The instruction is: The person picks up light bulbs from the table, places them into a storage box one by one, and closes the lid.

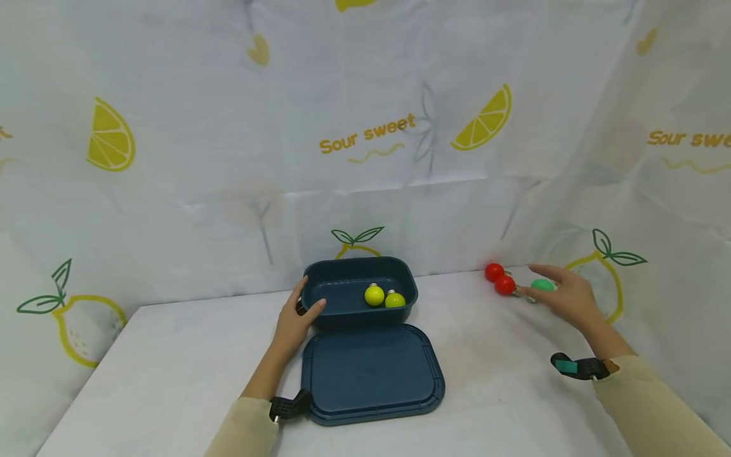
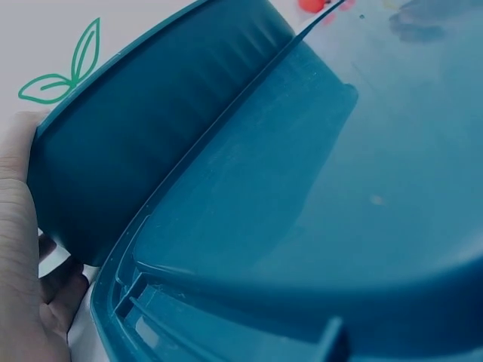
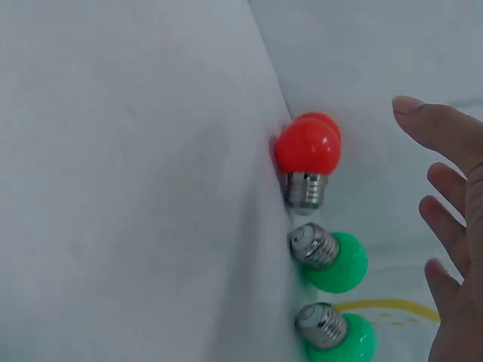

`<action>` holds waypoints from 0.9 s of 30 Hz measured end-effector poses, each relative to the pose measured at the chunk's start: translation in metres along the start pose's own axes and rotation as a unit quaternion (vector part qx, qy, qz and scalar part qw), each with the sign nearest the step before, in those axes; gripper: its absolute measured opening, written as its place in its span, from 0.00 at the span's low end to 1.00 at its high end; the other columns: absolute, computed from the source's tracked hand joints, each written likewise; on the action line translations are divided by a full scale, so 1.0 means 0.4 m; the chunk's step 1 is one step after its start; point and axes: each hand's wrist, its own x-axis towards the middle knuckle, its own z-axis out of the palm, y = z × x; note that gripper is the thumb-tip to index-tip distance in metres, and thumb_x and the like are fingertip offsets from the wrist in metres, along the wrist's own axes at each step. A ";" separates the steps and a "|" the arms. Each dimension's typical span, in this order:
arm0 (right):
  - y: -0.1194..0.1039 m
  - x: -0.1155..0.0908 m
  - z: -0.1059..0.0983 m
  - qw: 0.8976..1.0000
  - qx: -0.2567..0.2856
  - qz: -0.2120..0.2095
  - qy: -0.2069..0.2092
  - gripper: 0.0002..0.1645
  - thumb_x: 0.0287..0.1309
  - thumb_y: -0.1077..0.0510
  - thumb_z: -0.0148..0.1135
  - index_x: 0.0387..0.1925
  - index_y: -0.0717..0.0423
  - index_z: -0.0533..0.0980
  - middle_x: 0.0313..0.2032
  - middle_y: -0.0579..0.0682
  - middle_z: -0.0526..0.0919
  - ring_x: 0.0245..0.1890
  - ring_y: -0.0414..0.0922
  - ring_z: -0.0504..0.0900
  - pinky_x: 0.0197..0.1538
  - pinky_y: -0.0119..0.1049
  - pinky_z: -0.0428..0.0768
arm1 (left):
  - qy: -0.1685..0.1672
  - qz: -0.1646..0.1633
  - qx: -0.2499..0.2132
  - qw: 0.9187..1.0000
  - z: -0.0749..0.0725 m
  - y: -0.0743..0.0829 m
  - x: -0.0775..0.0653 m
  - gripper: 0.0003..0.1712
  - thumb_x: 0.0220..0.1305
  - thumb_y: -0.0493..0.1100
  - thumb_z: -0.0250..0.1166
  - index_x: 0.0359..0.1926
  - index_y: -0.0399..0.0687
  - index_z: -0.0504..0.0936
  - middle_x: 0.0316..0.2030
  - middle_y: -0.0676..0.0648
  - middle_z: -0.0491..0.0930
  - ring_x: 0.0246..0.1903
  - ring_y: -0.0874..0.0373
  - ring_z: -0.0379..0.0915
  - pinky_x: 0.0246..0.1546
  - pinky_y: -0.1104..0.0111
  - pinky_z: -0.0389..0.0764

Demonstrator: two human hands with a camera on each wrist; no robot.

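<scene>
My left hand (image 1: 292,325) holds the left end of a dark blue plastic container (image 1: 361,320), thumb over the near rim; the left wrist view shows part of the hand against the container's wall (image 2: 151,128). Two yellow light bulbs (image 1: 374,294) lie inside at the right. My right hand (image 1: 568,299) hovers at the table's far right, thumb and fingers spread, near two red light bulbs (image 1: 505,285) and a green light bulb (image 1: 542,285). In the right wrist view, two green bulbs (image 3: 343,264) with metal screw bases lie beside the red ones (image 3: 308,147), apart from the fingers.
A dark blue lid (image 1: 372,374) lies flat on the white table (image 1: 188,374), just in front of the container. Behind the table hangs a white cloth (image 1: 217,165) with lemon prints, close to the back edge and the bulbs.
</scene>
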 end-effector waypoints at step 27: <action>0.201 -0.077 0.069 0.992 0.050 0.082 0.084 0.45 0.64 0.50 0.68 0.74 0.65 0.61 0.70 0.76 0.62 0.70 0.75 0.60 0.67 0.72 0.61 | 0.001 0.005 0.005 1.000 0.007 -0.012 0.004 0.46 0.69 0.60 0.63 0.80 0.59 0.53 0.79 0.40 0.55 0.74 0.40 0.61 0.71 0.48 0.68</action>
